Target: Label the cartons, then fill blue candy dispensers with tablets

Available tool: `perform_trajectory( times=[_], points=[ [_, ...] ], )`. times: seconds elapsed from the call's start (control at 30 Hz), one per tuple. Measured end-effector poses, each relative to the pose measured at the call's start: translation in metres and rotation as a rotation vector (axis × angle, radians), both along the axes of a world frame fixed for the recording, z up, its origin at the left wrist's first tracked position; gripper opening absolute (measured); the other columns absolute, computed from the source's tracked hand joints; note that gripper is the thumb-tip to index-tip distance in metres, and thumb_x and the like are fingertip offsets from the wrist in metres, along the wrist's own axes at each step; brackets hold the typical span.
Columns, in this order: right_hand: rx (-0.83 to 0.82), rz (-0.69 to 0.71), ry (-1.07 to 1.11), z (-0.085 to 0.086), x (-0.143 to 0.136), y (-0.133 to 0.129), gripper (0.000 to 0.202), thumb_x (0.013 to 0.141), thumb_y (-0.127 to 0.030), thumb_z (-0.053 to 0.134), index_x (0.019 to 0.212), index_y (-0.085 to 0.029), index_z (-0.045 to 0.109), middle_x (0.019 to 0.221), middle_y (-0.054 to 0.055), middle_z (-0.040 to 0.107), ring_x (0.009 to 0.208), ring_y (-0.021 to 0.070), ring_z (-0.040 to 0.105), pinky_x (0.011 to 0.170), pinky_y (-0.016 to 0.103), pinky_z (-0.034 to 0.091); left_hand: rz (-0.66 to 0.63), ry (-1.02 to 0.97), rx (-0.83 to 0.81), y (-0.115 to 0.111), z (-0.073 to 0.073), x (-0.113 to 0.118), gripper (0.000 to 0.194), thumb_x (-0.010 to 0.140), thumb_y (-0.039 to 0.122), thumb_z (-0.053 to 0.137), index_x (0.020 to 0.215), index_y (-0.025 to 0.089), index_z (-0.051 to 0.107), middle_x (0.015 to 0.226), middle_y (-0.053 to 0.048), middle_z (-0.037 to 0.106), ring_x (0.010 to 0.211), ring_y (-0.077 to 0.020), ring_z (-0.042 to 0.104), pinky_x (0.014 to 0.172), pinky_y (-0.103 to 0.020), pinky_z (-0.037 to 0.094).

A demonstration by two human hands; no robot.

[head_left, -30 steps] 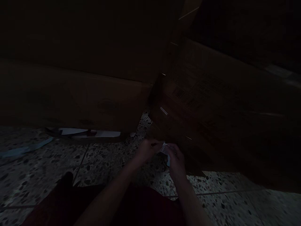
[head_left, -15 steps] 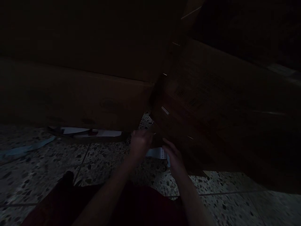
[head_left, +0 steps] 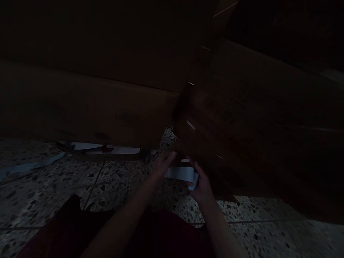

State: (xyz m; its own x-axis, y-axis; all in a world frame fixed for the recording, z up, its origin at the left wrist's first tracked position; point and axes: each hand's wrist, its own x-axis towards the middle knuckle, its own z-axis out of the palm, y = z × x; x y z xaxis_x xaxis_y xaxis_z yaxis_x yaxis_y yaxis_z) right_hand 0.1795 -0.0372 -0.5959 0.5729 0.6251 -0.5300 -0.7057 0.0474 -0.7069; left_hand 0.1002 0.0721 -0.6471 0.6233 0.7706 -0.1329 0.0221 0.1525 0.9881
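Observation:
A pale blue strip of label backing (head_left: pixel 180 173) spans the gap between my hands, folded over at its right end. My right hand (head_left: pixel 202 184) grips that folded end, thumb and fingers curled around it. At the strip's left end is my left hand (head_left: pixel 162 165), its fingers bent inward; the dim light partly hides its grip. Just above the strip, a small white printed label (head_left: pixel 185 160) shows against the dark lower corner of the right cardboard box (head_left: pixel 204 143). Another printed label (head_left: pixel 191 125) is stuck higher on that box.
A large cardboard box (head_left: pixel 88 107) stands to the left, with white and dark material (head_left: pixel 118 150) along its lower edge. Another pale blue strip (head_left: pixel 32 166) lies on the speckled tile floor (head_left: pixel 115 182). A narrow floor gap separates the boxes.
My left hand has turned and dropped slightly, and my right hand has shifted a little. More of the blue strip shows, and a printed label now appears above it, against the box.

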Motion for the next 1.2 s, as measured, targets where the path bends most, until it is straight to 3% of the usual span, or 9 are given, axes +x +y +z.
perform_trajectory(
  times=[0.1,0.2,0.27,0.33,0.43,0.5,0.6,0.77,1.2],
  points=[
    [-0.010,0.006,0.008,-0.008,-0.002,0.000,0.033,0.064,-0.042,0.072,0.091,-0.024,0.073,0.092,0.000,0.071,0.050,0.0067,0.049,0.032,0.016,0.024,-0.175,-0.067,-0.387,-0.009,0.003,0.005,0.048,0.062,0.056,0.070,0.084,0.013,0.070,0.083,-0.008,0.069,0.077,-0.0192,0.062,0.069,-0.029,0.046],
    [-0.109,0.058,-0.127,-0.022,-0.004,0.000,0.041,0.065,-0.049,0.069,0.099,-0.024,0.071,0.100,0.002,0.070,0.065,0.0131,0.059,0.039,0.019,0.035,-0.121,-0.081,-0.492,-0.016,-0.005,0.008,0.040,0.057,0.048,0.076,0.076,0.013,0.067,0.073,-0.005,0.067,0.066,-0.0165,0.060,0.063,-0.027,0.045],
    [-0.232,0.053,-0.292,-0.033,-0.002,-0.002,0.049,0.066,-0.051,0.066,0.106,-0.023,0.069,0.110,0.005,0.068,0.082,0.0189,0.063,0.051,0.024,0.045,-0.041,-0.008,-0.377,-0.012,-0.015,0.009,0.029,0.064,0.041,0.070,0.074,0.014,0.066,0.071,-0.004,0.066,0.065,-0.0158,0.059,0.062,-0.027,0.045],
    [-0.380,0.045,-0.505,-0.045,0.003,-0.004,0.057,0.067,-0.052,0.065,0.113,-0.020,0.065,0.119,0.008,0.064,0.099,0.0237,0.061,0.069,0.030,0.050,-0.020,0.097,-0.104,0.000,-0.027,0.007,0.018,0.073,0.033,0.062,0.074,0.016,0.066,0.073,-0.003,0.067,0.070,-0.0159,0.060,0.065,-0.026,0.044],
    [-0.545,0.175,-0.867,-0.059,0.014,-0.009,0.059,0.071,-0.054,0.059,0.115,-0.015,0.063,0.119,0.012,0.063,0.108,0.0268,0.058,0.088,0.038,0.047,-0.145,0.186,0.260,0.023,-0.038,0.006,0.019,0.082,0.026,0.050,0.077,0.017,0.066,0.079,-0.003,0.067,0.075,-0.0158,0.059,0.069,-0.025,0.042],
    [-0.580,0.296,-1.085,-0.066,0.021,-0.011,0.056,0.075,-0.053,0.053,0.114,-0.014,0.063,0.115,0.014,0.065,0.106,0.0272,0.060,0.092,0.040,0.045,-0.244,0.161,0.370,0.034,-0.041,0.009,0.020,0.084,0.027,0.049,0.079,0.017,0.066,0.082,-0.003,0.068,0.078,-0.0155,0.059,0.070,-0.024,0.042],
    [-0.592,0.386,-1.322,-0.071,0.025,-0.009,0.052,0.082,-0.049,0.047,0.117,-0.014,0.061,0.117,0.014,0.064,0.107,0.0257,0.060,0.094,0.039,0.044,-0.332,0.076,0.450,0.045,-0.043,0.019,0.017,0.083,0.028,0.052,0.078,0.017,0.064,0.084,-0.001,0.066,0.081,-0.0143,0.059,0.072,-0.022,0.042],
    [-0.692,0.436,-1.515,-0.072,0.023,-0.001,0.046,0.086,-0.042,0.045,0.123,-0.017,0.057,0.119,0.013,0.063,0.104,0.0244,0.062,0.088,0.035,0.048,-0.422,0.003,0.508,0.051,-0.046,0.036,0.020,0.085,0.032,0.051,0.078,0.018,0.064,0.079,0.001,0.064,0.075,-0.0125,0.058,0.069,-0.020,0.040],
    [-0.773,0.479,-1.573,-0.065,0.019,0.010,0.045,0.088,-0.039,0.043,0.127,-0.018,0.055,0.126,0.012,0.059,0.108,0.0247,0.060,0.088,0.034,0.047,-0.332,0.018,0.504,0.045,-0.045,0.043,0.019,0.085,0.028,0.050,0.079,0.020,0.066,0.084,0.000,0.066,0.082,-0.0142,0.058,0.075,-0.022,0.041]
  ],
)
